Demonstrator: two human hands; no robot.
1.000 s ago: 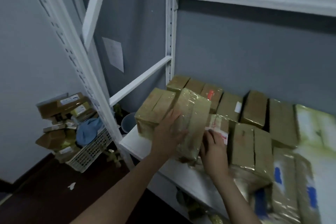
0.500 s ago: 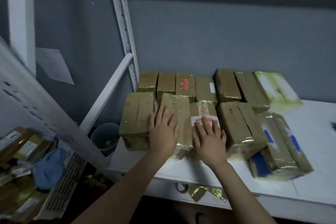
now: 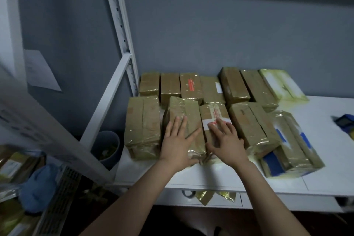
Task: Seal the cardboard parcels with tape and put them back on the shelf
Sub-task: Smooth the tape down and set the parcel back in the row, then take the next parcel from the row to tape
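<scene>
Head view: left hand (image 3: 179,140) flat, fingers straight and spread on the glossy taped parcel (image 3: 189,113), gripping nothing. Right hand (image 3: 225,143) likewise flat on the labelled parcel (image 3: 212,115), which touches the first. Both parcels sit on the shelf (image 3: 325,120), with the back row just beyond my fingertips. Looks like the seating step. Press evenly, slide straight back, and square up with the neighbour parcel (image 3: 142,126) left of my left fingers.
</scene>
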